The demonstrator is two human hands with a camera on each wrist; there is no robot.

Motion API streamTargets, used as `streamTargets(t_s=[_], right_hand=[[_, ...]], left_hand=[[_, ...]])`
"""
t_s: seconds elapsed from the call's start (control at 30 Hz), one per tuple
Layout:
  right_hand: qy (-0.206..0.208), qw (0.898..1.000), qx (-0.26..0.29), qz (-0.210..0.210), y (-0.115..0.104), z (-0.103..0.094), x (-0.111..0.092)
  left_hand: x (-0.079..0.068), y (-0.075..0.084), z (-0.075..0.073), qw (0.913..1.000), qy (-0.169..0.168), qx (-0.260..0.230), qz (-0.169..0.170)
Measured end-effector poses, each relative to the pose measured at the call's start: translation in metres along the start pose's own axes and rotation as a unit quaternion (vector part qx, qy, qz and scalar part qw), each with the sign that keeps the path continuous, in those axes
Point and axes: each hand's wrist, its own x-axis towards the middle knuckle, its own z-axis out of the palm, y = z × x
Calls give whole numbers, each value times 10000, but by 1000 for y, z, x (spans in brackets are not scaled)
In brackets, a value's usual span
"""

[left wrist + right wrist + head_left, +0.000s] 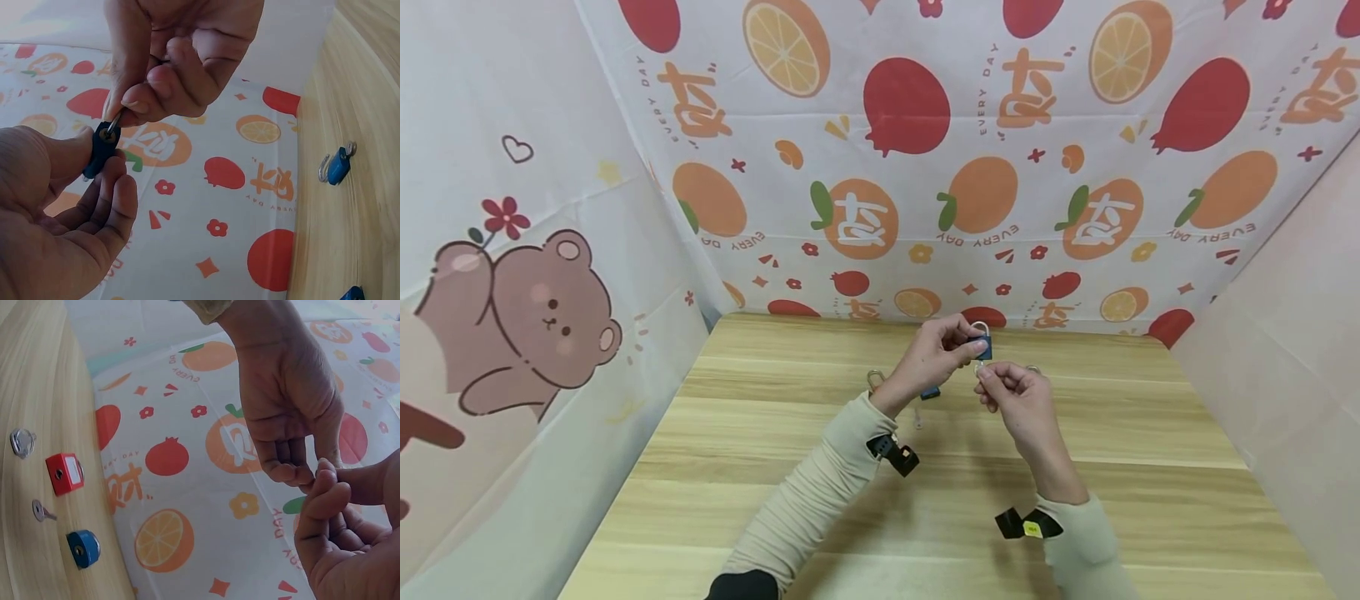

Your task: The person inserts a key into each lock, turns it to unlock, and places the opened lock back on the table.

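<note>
My left hand (934,354) grips a small blue padlock (984,347) by its body, with the silver shackle pointing up. Below it, my right hand (1017,398) pinches a small metal key (979,366) between thumb and fingers. In the left wrist view the key (115,120) meets the keyhole at the end of the padlock (102,150). From the right wrist view, the fingers of both hands come close together and hide the padlock.
On the wooden table (760,467) lie a red padlock (64,475), a blue padlock (83,549), a loose key (42,511) and a shiny metal piece (23,442). Another blue padlock (338,165) shows in the left wrist view. A fruit-print cloth (906,104) hangs behind the table.
</note>
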Motion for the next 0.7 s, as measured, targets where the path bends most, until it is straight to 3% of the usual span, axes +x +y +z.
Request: streamTargets(t_s=[0.2,0.37,0.57,0.7], right_hand=[[245,9987,427,-133,2,2,-2],[195,9960,867,-114,4,2,-5],[-157,9806,1953,-100,6,1,-8],[-285,9730,2287,-84,7,1,-9]], left_hand=[[-1,4,2,10000,11,-22,58],[-2,6,4,9998,-3,-173,66],[-1,3,6,9980,-137,-591,189],[-2,3,6,9966,-174,-778,182]])
